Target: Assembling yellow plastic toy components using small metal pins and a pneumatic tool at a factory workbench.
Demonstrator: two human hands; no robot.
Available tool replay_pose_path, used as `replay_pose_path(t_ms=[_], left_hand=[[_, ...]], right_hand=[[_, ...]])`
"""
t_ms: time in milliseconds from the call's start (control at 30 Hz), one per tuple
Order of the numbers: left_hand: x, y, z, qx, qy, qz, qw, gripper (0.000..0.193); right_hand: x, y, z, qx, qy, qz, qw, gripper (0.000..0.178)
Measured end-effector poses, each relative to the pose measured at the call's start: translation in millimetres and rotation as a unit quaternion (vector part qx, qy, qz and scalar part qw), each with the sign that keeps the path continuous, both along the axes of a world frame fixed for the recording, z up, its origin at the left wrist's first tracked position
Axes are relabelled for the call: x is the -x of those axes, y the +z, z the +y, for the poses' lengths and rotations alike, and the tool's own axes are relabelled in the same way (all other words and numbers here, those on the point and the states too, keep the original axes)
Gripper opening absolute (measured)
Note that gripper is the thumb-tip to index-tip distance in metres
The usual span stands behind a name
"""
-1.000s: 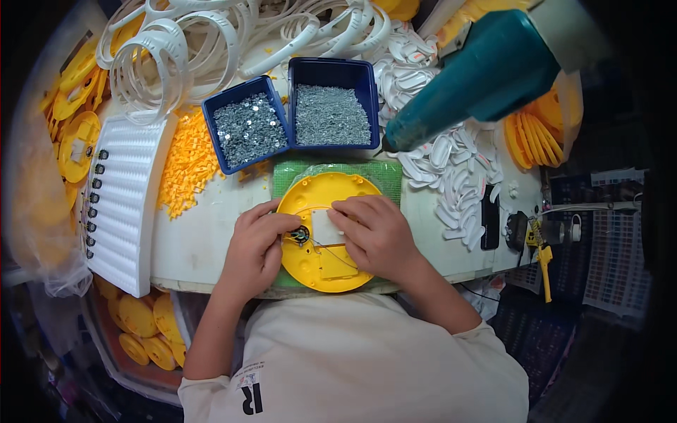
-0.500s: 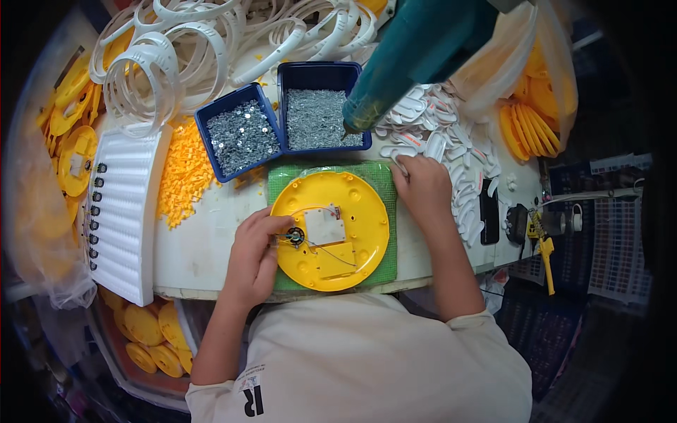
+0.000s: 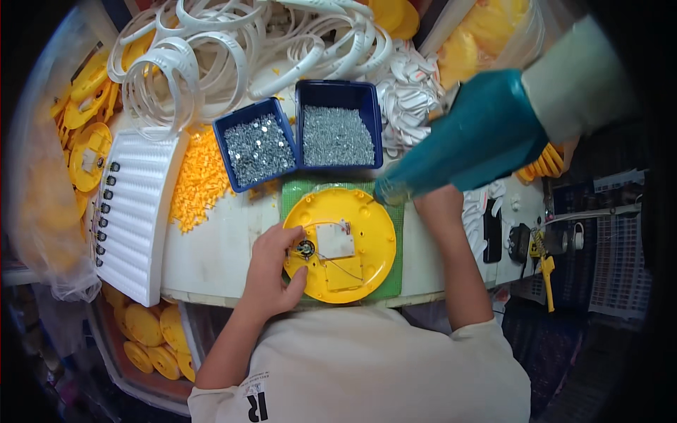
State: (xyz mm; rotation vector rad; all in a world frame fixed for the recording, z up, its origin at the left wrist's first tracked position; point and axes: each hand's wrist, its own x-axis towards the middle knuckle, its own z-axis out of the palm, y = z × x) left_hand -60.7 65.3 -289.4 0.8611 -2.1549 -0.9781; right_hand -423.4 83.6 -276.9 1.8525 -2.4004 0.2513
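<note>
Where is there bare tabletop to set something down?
Between the small orange plastic pieces and the left hand; a narrower strip between the green textured mat and right forearm. Crowded: around the rectangular navy plastic bins.

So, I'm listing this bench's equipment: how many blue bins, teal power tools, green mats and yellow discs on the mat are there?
Blue bins: 2
Teal power tools: 1
Green mats: 1
Yellow discs on the mat: 1
Total: 5

right hand [image 3: 442, 211] partly hidden behind teal tool [image 3: 469, 137], shirt [image 3: 367, 366] cut off below
</note>
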Motion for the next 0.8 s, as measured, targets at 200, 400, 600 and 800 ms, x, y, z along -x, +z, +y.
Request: replay_pose_path(t_ms=[200, 400, 600, 800], left_hand=[[1, 5, 2, -0.011, 0.016, 0.023, 1.000, 0.066], [2, 4, 0, -0.004, 0.017, 0.025, 1.000, 0.065], [0, 6, 2, -0.005, 0.019, 0.013, 1.000, 0.064], [0, 5, 1, 0.004, 0.017, 0.008, 1.000, 0.065]], right_hand=[[-31, 35, 5, 0.183, 0.017, -0.379, 0.907, 0.019], [-74, 29, -13, 0.110, 0.087, -0.433, 0.890, 0.011], [-92, 22, -30, 0.060, 0.179, -0.298, 0.936, 0.014], [-90, 19, -35, 0.012, 0.150, -0.365, 0.919, 0.016]])
